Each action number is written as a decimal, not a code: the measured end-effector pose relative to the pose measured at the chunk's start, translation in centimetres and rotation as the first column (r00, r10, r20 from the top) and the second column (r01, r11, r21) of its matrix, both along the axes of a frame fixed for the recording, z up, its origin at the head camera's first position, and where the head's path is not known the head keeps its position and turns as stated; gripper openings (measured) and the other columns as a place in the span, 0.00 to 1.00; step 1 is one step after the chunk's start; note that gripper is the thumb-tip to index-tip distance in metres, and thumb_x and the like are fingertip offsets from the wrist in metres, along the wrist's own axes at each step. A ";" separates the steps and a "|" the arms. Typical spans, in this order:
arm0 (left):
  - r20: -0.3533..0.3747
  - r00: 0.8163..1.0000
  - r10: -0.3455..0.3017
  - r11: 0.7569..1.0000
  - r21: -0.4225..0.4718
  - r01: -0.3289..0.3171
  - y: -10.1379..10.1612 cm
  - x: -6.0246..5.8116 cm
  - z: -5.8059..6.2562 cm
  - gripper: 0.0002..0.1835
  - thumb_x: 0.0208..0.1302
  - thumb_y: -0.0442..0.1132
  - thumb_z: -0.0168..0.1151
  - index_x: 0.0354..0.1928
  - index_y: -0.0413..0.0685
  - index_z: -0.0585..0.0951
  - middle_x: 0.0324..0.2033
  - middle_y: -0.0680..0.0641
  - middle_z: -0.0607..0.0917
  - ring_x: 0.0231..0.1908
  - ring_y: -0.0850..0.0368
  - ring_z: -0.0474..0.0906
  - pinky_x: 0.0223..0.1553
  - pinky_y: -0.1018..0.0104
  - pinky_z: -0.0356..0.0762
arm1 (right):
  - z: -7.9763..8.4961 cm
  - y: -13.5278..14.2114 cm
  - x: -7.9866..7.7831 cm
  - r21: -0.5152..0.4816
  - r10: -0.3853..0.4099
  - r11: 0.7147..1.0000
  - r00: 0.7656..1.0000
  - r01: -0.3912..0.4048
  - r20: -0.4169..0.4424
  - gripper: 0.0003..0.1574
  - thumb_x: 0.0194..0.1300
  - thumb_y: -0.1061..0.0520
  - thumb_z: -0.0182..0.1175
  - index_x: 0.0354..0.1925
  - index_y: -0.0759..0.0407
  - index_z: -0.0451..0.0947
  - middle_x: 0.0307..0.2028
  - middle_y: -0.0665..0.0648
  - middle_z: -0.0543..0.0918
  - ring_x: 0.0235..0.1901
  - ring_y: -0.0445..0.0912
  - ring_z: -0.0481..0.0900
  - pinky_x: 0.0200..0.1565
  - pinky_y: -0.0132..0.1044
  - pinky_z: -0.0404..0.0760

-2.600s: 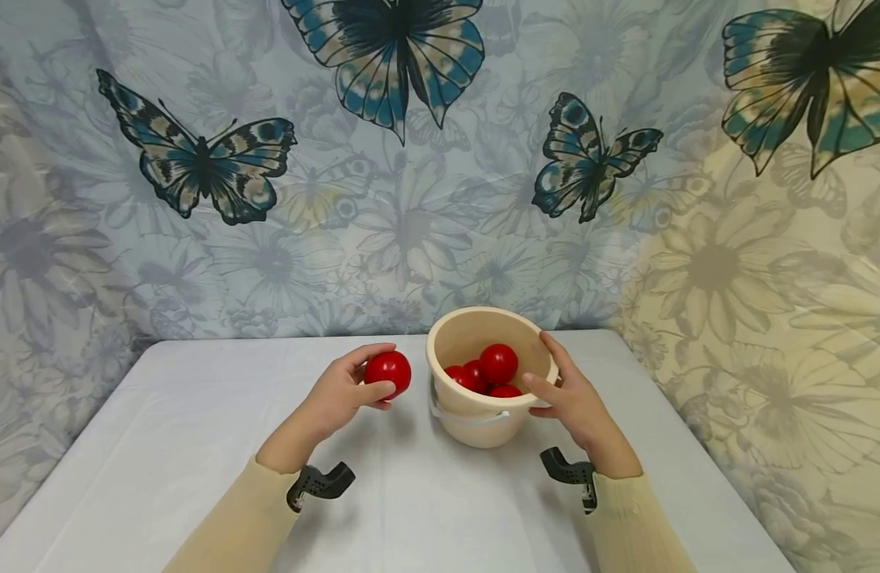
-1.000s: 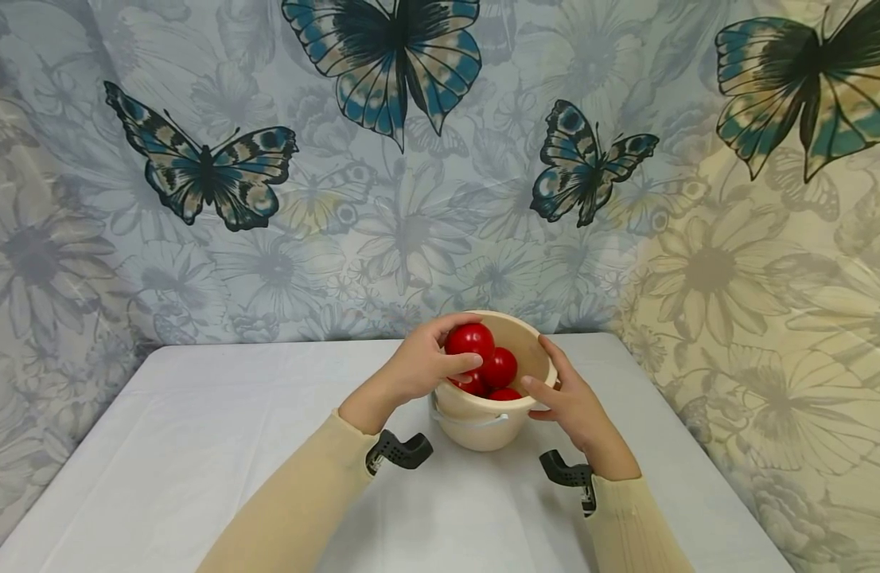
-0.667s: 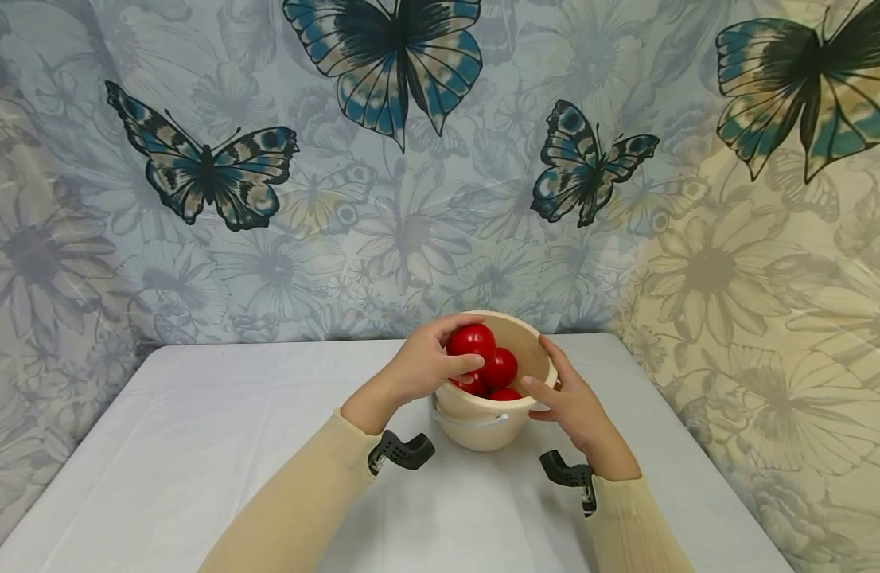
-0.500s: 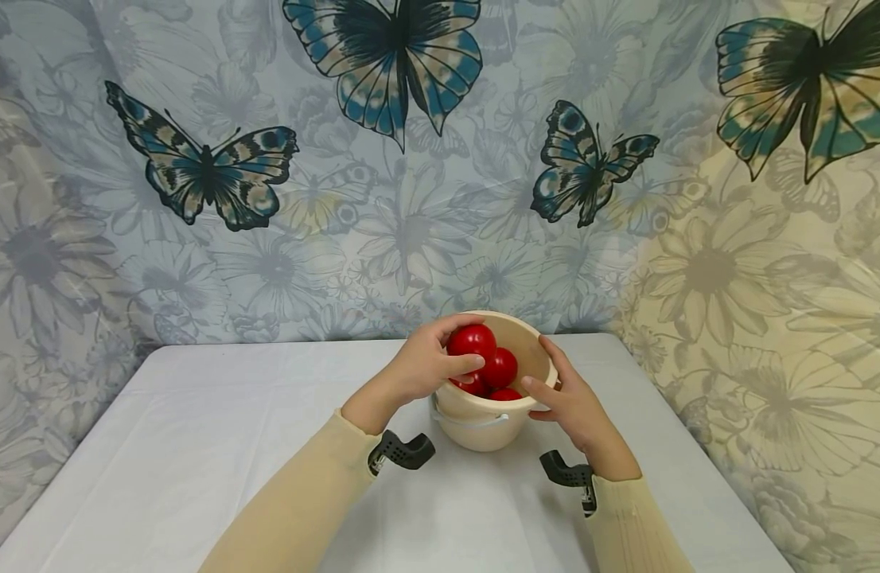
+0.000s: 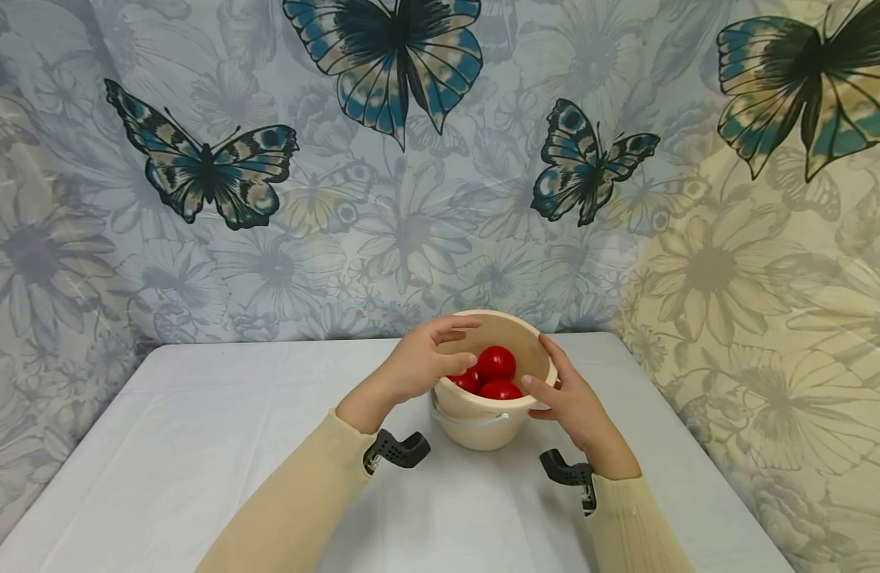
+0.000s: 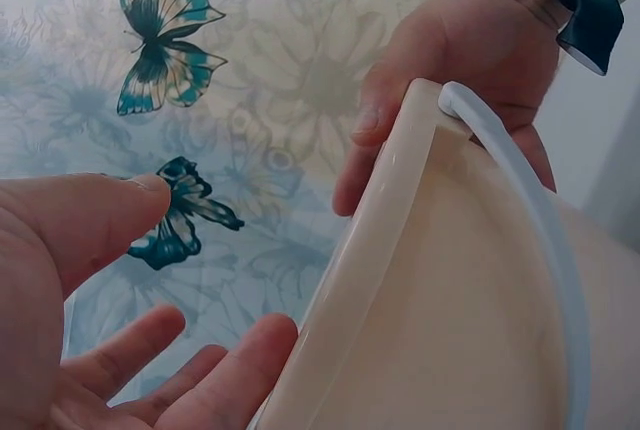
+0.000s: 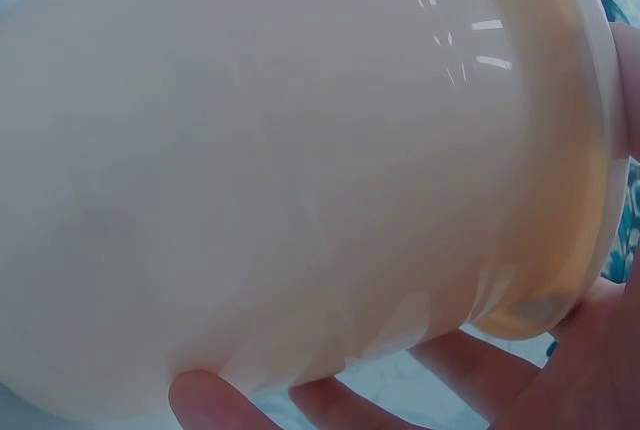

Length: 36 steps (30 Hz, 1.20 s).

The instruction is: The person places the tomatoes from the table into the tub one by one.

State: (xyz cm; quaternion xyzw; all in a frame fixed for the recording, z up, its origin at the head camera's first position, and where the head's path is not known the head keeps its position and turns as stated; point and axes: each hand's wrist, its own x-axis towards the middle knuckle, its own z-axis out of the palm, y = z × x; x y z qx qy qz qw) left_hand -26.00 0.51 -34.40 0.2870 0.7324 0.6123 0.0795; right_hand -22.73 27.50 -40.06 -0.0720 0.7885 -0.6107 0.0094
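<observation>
A cream plastic bucket with a pale handle stands on the table, its mouth tipped slightly toward the head camera. Inside, three shiny red balls show: one ball at the back, one in front and one partly behind my left thumb. My left hand hovers over the bucket's left rim, fingers spread and holding nothing. With thumb and fingers, my right hand grips the right side of the rim; in the right wrist view, its fingers lie along the bucket's outer wall.
The table has a white cover. Behind it hangs a floral cloth printed with butterflies, close to the table's back edge. Each wrist carries a black camera mount.
My left hand carried a red ball from the table's left side to the bucket, then let it go; it dropped among the others. My right hand stays on the rim.
</observation>
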 end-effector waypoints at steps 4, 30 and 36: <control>-0.013 1.000 0.015 1.000 -0.004 -0.015 -0.2 0.1 0.1 0.24 0.65 0.37 0.66 0.63 0.56 0.79 0.64 0.54 0.74 0.65 0.48 0.68 0.52 0.56 0.80 | 0.0 0.0 0.0 -0.007 0.002 1.000 1.000 -0.002 0.002 0.52 0.71 0.51 0.62 0.80 0.43 0.42 0.77 0.62 0.44 0.62 0.72 0.67 0.42 0.62 0.82; -0.308 0.928 0.208 0.829 -0.448 -0.335 -4.7 3.6 -0.9 0.30 0.69 0.51 0.63 0.71 0.58 0.71 0.72 0.44 0.61 0.66 0.43 0.65 0.57 0.44 0.75 | 0.2 0.1 0.0 0.152 -0.033 0.988 0.999 0.032 0.006 0.58 0.67 0.39 0.64 0.80 0.41 0.39 0.77 0.61 0.46 0.65 0.67 0.66 0.50 0.60 0.80; -0.386 0.874 0.294 0.595 -0.642 -0.484 -6.0 4.5 -1.5 0.37 0.69 0.57 0.61 0.76 0.54 0.64 0.75 0.33 0.49 0.72 0.32 0.45 0.57 0.36 0.72 | 2.1 0.2 1.3 0.424 -0.093 0.898 0.993 0.118 -0.079 0.62 0.65 0.30 0.60 0.80 0.50 0.38 0.77 0.64 0.45 0.72 0.69 0.49 0.60 0.72 0.62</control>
